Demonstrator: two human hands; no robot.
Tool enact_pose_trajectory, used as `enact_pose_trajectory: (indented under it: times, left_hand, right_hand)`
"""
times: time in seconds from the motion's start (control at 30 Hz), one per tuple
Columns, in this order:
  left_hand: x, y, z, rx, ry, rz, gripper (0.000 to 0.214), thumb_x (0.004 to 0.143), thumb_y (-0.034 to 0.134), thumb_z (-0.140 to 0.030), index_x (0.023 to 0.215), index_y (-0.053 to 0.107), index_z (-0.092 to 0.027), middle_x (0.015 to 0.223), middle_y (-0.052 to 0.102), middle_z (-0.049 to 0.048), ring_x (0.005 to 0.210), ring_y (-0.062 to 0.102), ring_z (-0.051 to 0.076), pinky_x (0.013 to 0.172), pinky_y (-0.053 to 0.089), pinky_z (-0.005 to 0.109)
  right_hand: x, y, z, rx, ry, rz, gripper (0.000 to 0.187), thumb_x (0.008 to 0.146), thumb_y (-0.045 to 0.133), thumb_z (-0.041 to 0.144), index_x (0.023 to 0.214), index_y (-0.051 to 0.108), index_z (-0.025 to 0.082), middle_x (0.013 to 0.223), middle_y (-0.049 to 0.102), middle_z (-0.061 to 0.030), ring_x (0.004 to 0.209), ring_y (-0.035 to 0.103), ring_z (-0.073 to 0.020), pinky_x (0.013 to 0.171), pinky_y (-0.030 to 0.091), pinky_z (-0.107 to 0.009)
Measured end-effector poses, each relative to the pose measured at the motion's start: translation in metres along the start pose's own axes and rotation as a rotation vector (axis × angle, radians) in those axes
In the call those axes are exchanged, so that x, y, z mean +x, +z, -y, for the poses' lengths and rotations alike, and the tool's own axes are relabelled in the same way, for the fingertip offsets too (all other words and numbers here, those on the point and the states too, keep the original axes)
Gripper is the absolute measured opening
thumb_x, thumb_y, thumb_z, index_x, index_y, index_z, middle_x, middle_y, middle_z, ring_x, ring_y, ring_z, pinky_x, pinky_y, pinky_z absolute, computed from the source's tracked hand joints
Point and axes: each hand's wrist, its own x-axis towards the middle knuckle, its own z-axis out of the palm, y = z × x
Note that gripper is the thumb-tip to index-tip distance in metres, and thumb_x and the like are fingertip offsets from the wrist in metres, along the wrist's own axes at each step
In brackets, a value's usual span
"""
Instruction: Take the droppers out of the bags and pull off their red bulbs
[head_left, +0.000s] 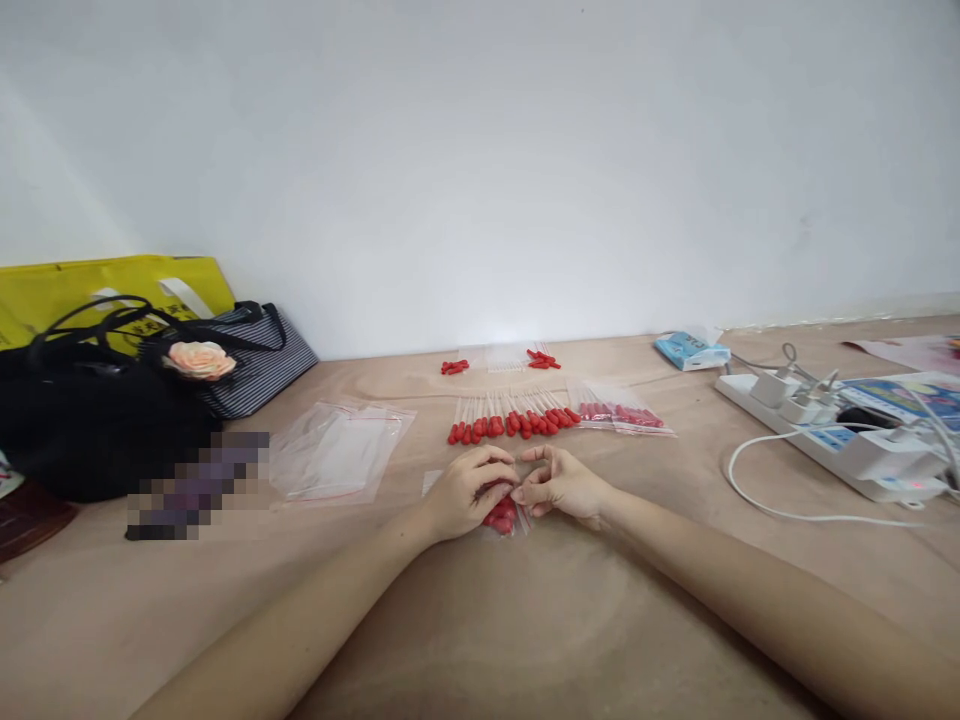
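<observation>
A small clear zip bag (501, 518) with red pieces inside lies on the table between my two hands. My left hand (469, 492) curls over its left side, fingers bent and partly hiding the bag. Thumb and forefinger of my right hand (562, 484) come together at the bag's right edge. Just beyond my hands is a row of white sticks with red heads (517, 420). To the right of that row, filled clear bags (626, 412) hold more red-headed pieces. Farther back lie small piles of red pieces (454, 367), with something pale and clear between them.
Flat clear bags (337, 455) lie to the left. Beyond them stand a striped bag (259, 365), a black bag (90, 430) and a yellow bag (112, 275). At right are a blue tissue pack (690, 350) and a power strip (855, 450) with a looping white cable (780, 512).
</observation>
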Motion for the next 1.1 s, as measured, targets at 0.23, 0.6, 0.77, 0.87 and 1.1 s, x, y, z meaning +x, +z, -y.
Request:
enact_pose_trajectory:
  times: [0.23,0.6,0.77,0.87,1.1]
  left_hand:
    - [-0.002,0.005,0.003,-0.044,0.035,-0.048,0.021,0.084,0.042,-0.021,0.080,0.062,-0.018,0.088,0.061,0.0060,0.080,0.058,0.013,0.075,0.047,0.027]
    - [0.004,-0.001,-0.006,0.073,-0.029,0.057,0.019,0.081,0.039,-0.014,0.074,0.056,-0.018,0.081,0.063,0.0034,0.076,0.054,0.015,0.073,0.043,0.029]
    - [0.007,-0.004,-0.004,0.160,0.051,0.094,0.024,0.084,0.036,-0.014,0.082,0.059,-0.019,0.084,0.064,0.0030,0.076,0.053,0.015,0.071,0.042,0.028]
    - [0.009,-0.003,-0.001,0.242,0.132,0.126,0.028,0.085,0.035,-0.014,0.081,0.062,-0.020,0.084,0.065,0.0026,0.075,0.053,0.015,0.069,0.041,0.027]
    - [0.005,0.001,0.002,0.242,0.111,0.049,0.026,0.082,0.037,-0.011,0.077,0.061,-0.018,0.083,0.063,0.0025,0.074,0.053,0.013,0.068,0.041,0.025]
  right_hand:
    - [0.000,-0.003,-0.001,0.032,-0.003,0.066,0.064,0.044,0.082,0.022,0.092,0.040,0.018,0.051,0.056,0.0086,0.044,0.056,-0.0087,0.045,0.048,-0.021]
    - [0.000,-0.007,-0.003,0.022,-0.051,0.102,0.053,0.050,0.074,0.015,0.092,0.041,0.017,0.054,0.056,0.0094,0.047,0.058,-0.0088,0.052,0.052,-0.024]
    - [-0.002,-0.004,-0.007,-0.002,-0.136,0.077,0.041,0.053,0.069,0.014,0.085,0.045,0.018,0.053,0.052,0.0116,0.047,0.053,-0.0057,0.056,0.052,-0.025]
    - [-0.001,-0.005,-0.009,-0.005,-0.165,0.090,0.036,0.052,0.068,0.013,0.081,0.047,0.018,0.054,0.050,0.0114,0.048,0.052,-0.0057,0.058,0.052,-0.027]
    - [-0.001,-0.014,-0.009,-0.346,-0.448,0.151,0.016,0.064,0.053,0.010,0.079,0.052,0.017,0.073,0.052,0.0020,0.066,0.056,-0.0093,0.067,0.048,-0.026]
